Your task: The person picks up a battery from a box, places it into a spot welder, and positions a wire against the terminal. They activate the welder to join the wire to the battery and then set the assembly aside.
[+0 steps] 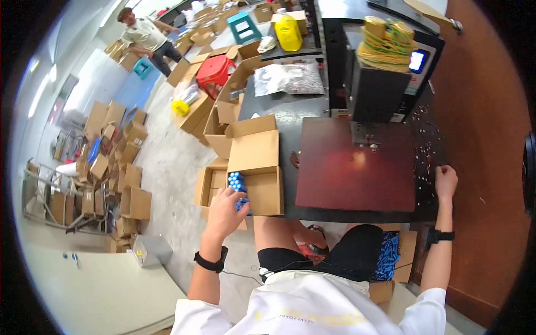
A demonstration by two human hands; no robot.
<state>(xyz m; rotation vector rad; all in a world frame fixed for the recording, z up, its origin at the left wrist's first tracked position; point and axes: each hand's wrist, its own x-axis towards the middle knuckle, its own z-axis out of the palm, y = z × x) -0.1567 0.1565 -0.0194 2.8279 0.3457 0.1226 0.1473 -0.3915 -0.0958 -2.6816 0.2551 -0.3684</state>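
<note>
An open cardboard box (pixel 263 192) stands at the left end of the black worktable. Several small blue cylinders (pixel 237 182) are packed along its left side. My left hand (pixel 225 212) reaches over that side, its thumb and fingers curled around some of the blue cylinders. At the table's right edge my right hand (pixel 446 182) is closed, beside scattered small bits (pixel 425 151); whatever its fingers may hold is hidden. A black press machine (pixel 379 92) stands in front of me, its head above a dark red mat (pixel 355 167).
A carton of blue pieces (pixel 387 257) sits below the table at my right. A clear plastic bag (pixel 290 78) and a yellow jug (pixel 288 32) stand farther back. Cardboard boxes (pixel 134 201), a red stool (pixel 215 73) and another person (pixel 146 38) are at the left.
</note>
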